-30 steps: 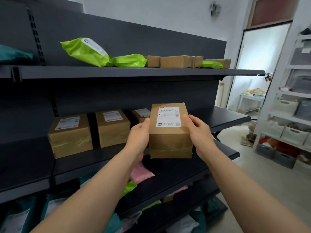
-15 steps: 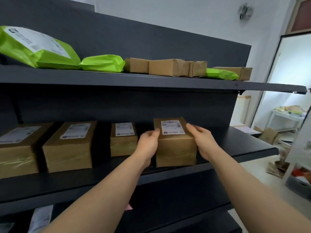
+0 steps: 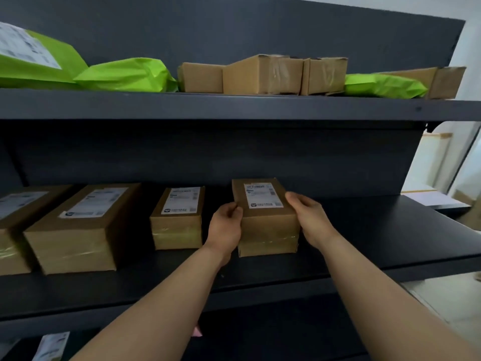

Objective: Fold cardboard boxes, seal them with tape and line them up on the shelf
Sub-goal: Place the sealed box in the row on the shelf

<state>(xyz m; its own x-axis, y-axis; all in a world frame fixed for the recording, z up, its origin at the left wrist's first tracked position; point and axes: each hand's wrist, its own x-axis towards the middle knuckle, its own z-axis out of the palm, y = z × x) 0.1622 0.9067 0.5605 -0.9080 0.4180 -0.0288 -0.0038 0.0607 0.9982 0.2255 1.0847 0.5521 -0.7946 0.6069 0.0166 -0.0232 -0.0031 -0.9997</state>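
Note:
A taped cardboard box with a white label (image 3: 268, 227) sits on the dark middle shelf (image 3: 364, 246), at the right end of a row. My left hand (image 3: 226, 227) grips its left side with curled fingers. My right hand (image 3: 309, 220) holds its right side, fingers over the top edge. To the left stand three more labelled boxes: a small one (image 3: 178, 220), a larger one (image 3: 78, 230) and one cut off by the frame edge (image 3: 13, 230).
The upper shelf (image 3: 234, 106) carries green mailer bags (image 3: 125, 75) and several flat cardboard boxes (image 3: 263, 74). A lower shelf shows a labelled parcel (image 3: 50, 346) and a bit of pink. A bright room opening lies at the far right (image 3: 442, 165).
The box went from being held in front of the shelf to resting on the middle shelf, pushed further in beside the small box. Both hands stayed on its sides.

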